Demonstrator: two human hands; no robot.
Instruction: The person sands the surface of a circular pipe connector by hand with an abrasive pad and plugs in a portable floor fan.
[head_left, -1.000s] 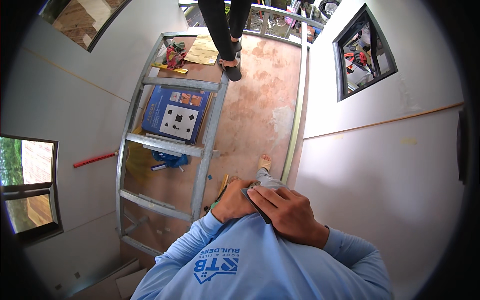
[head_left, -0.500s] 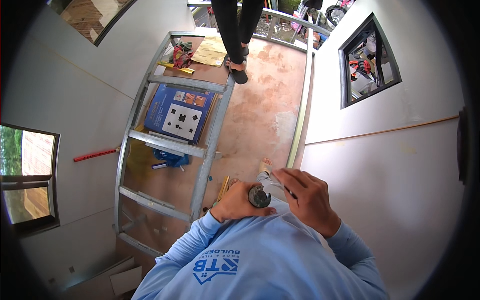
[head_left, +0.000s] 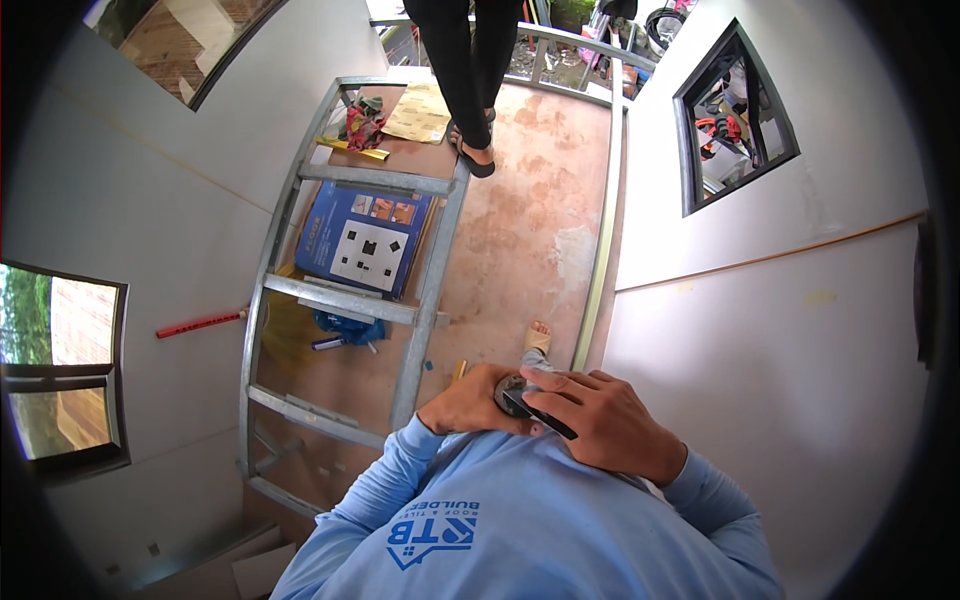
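We see two hands held together at the chest, just above the light blue shirt [head_left: 540,520]. The left hand [head_left: 468,402] is curled around one small round dark object [head_left: 510,388], and its fingers are closed on the object's side. The right hand [head_left: 606,420] lies over the same spot with its fingers bent, and pinches one thin dark flat strip [head_left: 540,415] that runs slantwise from the round object toward the wrist. The two hands touch each other at the round object; we cannot tell what the object is.

Below the hands one foot [head_left: 538,338] shows on the reddish floor [head_left: 520,240]. One metal frame [head_left: 430,290] with three crossbars lies on the floor to the left. Inside it we count one blue box [head_left: 362,238] with a white square on it, one blue bundle [head_left: 350,326] near the middle bar, one yellow bar [head_left: 352,150] and one piece of brown paper [head_left: 418,112] at the far end. One red bar [head_left: 198,324] rests against the left wall.

Another person stands at the far end; we see two dark trouser legs [head_left: 468,50] and one sandal [head_left: 476,158]. One dark-framed window [head_left: 735,120] sits in the right wall, and two more are on the left.
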